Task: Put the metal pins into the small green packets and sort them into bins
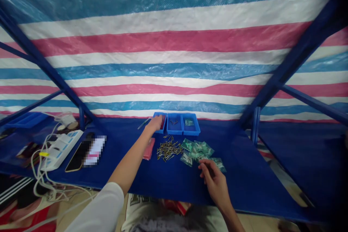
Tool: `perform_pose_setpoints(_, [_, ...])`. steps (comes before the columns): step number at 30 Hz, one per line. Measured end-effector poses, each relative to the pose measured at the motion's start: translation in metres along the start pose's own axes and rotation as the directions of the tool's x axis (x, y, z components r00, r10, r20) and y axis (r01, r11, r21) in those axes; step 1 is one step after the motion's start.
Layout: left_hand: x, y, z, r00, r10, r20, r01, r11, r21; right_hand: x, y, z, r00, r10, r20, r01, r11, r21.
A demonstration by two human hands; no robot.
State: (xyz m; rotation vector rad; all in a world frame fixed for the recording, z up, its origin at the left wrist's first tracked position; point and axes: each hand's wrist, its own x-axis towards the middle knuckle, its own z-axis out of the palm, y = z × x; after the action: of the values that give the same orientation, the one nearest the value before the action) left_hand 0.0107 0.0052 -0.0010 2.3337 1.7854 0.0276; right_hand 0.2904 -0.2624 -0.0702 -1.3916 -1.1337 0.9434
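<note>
My left hand point(155, 123) reaches into the leftmost of three joined blue bins, where something red point(163, 121) shows beside it; its fingertips are hidden. Loosely curled, my right hand point(214, 179) is at the near edge of several small clear-and-green plastic packets point(199, 148). Its thumb and fingers are drawn together, and I cannot make out anything between them. A loose pile of screws point(169, 149) lies between the hands. Flat red packets point(148, 149) lie under my left forearm. A few screws sit in the middle bin point(174, 130), and a green packet in the right bin point(191, 131).
On the blue table point(244, 174), a white power strip point(61, 151) with tangled cables, a phone point(79, 153) and a blurred-out item point(94, 151) lie to the left. Blue frame posts point(255, 127) rise at both sides. A striped sheet point(174, 40) hangs behind.
</note>
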Motion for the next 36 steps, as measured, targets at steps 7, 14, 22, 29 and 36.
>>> perform_pose_setpoints(7, [-0.021, 0.017, 0.001, 0.989, -0.006, -0.147, 0.0, 0.999, -0.041, -0.001, -0.001, 0.001, 1.0, -0.01, 0.016, 0.01, 0.999, -0.036])
perform_pose_setpoints(14, [-0.1, 0.031, 0.006, 0.885, -0.005, -0.465, -0.084, 0.982, -0.171, -0.003, -0.001, 0.003, 0.999, -0.013, 0.034, 0.015, 0.997, -0.074])
perform_pose_setpoints(22, [-0.197, 0.073, 0.089, 0.863, 0.165, -0.478, -0.296, 0.931, -0.213, 0.0, -0.002, 0.014, 0.961, -0.261, 0.096, 0.276, 0.867, -0.415])
perform_pose_setpoints(29, [-0.174, 0.065, 0.101, 0.884, 0.199, -0.423, -0.295, 0.94, -0.174, 0.031, -0.022, 0.046, 0.811, -0.436, 0.389, 0.568, 0.431, -0.701])
perform_pose_setpoints(36, [-0.148, 0.056, 0.097, 0.884, 0.224, -0.41, -0.314, 0.935, -0.166, 0.074, -0.029, 0.063, 0.759, -0.385, 0.525, 0.63, 0.229, -0.742])
